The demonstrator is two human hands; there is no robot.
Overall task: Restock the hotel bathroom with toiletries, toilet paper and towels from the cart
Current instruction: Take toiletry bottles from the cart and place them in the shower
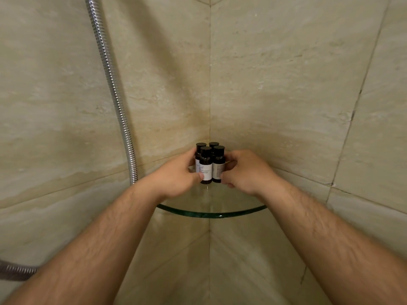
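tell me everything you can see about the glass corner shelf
The glass shelf is a clear quarter-round pane with a greenish curved front edge, lying level in the corner where two beige stone-look walls meet. No bracket shows. Four small dark bottles with black caps and pale labels stand upright in a tight cluster near its back corner, seemingly resting on it. The left hand and right hand grip that cluster from either side; whether they touch the glass I cannot tell.
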